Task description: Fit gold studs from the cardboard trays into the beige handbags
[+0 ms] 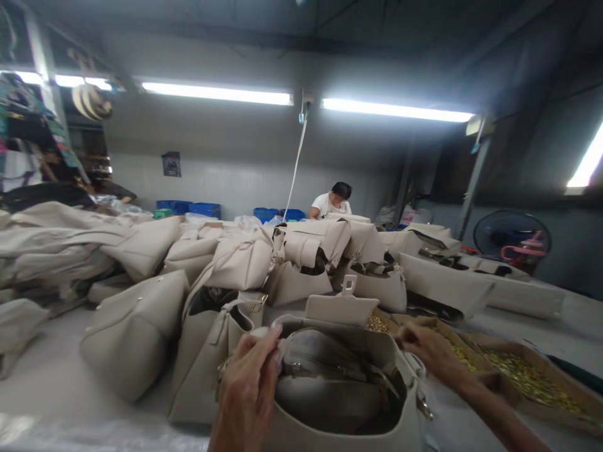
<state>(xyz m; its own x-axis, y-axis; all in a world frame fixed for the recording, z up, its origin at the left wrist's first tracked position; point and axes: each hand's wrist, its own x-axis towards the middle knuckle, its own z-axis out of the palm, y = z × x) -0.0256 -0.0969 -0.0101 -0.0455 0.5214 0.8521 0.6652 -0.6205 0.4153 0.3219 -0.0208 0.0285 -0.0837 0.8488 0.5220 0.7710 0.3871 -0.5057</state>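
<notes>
An off-white handbag [339, 433] stands open in front of me, its dark lining and an inner zipped pocket [325, 370] showing. Its flap [346, 309], with a gold rectangular buckle plate, is folded back on the far side. My left hand [249, 383] is closed on the bag's left rim, fingers pressed together. At the far right corner of the opening, my right hand [419, 342] has its fingers pinched together; what is between them is hidden. A metal clip [425, 409] hangs from the bag's right side.
Cardboard boxes of small gold fittings [532, 376] lie to the right. More off-white handbags [136, 333] are heaped left and ahead. Across the heap a person [332, 202] bends forward. A fan [511, 235] stands at right; blue bins [188, 208] are at the back.
</notes>
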